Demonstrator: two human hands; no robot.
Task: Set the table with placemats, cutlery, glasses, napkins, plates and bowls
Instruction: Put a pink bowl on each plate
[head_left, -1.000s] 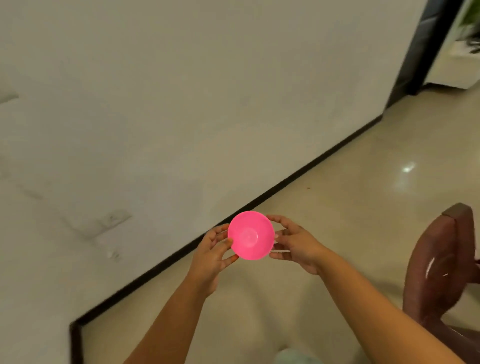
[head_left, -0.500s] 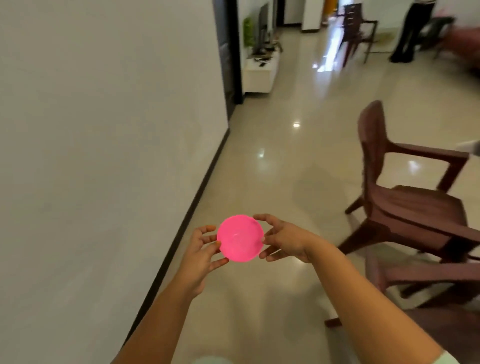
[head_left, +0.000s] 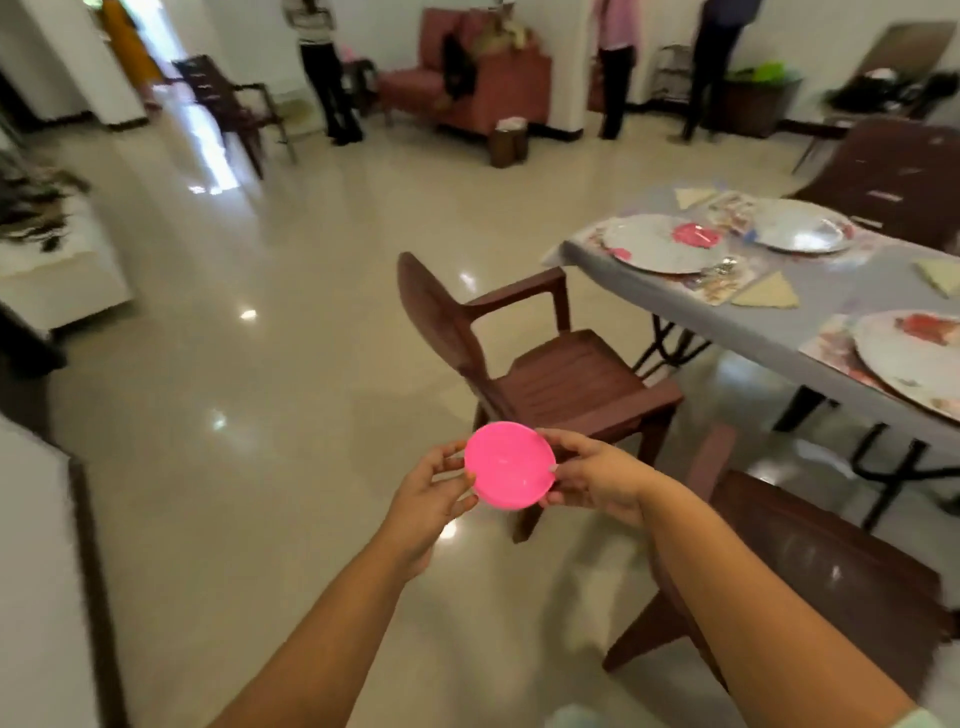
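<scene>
Spanning the lower right of the room, the grey-topped bench (head_left: 831, 306) carries patterned placemats, each under a large white plate: one at the far left corner (head_left: 660, 244), one beyond it (head_left: 802, 226), and a third at the near right edge (head_left: 914, 358). A pink bowl (head_left: 696, 235) rests on the far-left plate, and folded cream napkins (head_left: 769, 296) lie beside the mats. A brown armchair (head_left: 540, 364) stands on the glossy floor (head_left: 260, 395) just left of the bench, and a second brown chair (head_left: 810, 561) stands nearer the person. Several people stand at the far wall, blurred. In the foreground, held out in the air well apart from the bench, a small pink bowl (head_left: 510, 465) sits between two hands: the left hand (head_left: 428, 493) pinches its left rim, and the right hand (head_left: 597, 475) has its fingers curled round the right rim.
</scene>
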